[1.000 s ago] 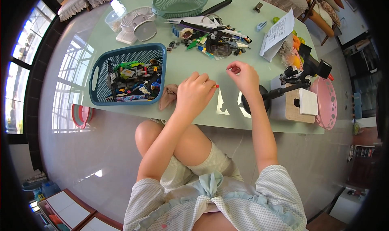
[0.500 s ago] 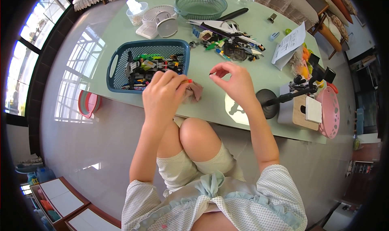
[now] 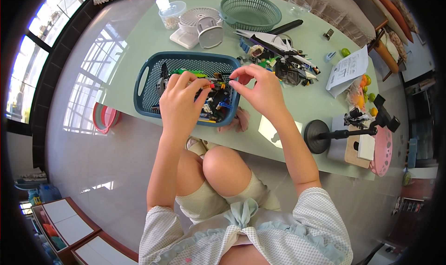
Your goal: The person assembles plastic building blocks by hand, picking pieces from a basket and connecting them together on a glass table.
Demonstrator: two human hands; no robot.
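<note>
My left hand (image 3: 179, 102) is over the front of a blue plastic basket (image 3: 141, 104), thumb and fingers closed in a pinch. A small brick piece with a red end (image 3: 211, 85) sticks out from its fingertips. My right hand (image 3: 261, 91) is above the basket's right rim, also pinching. Between its thumb and forefinger shows a tiny dark piece (image 3: 231, 82), too small to make out well. The two pieces are apart. Loose toy bricks (image 3: 218, 100) in black, green, blue and yellow fill the basket, partly hidden by my left hand.
Behind my right hand lies a pile of brick parts (image 3: 288, 72). A white fan (image 3: 202, 26), a green basket (image 3: 251, 12) and a clear tub (image 3: 173, 14) stand farther back. At right are a black stand (image 3: 317, 136), a paper sheet (image 3: 348, 72) and fruit (image 3: 364, 86). A pinkish cloth (image 3: 240, 120) lies beside the basket.
The view has shifted, so the table and basket sit farther right and lower. Both hands are now over the basket, a little closer together, each still pinching its piece.
</note>
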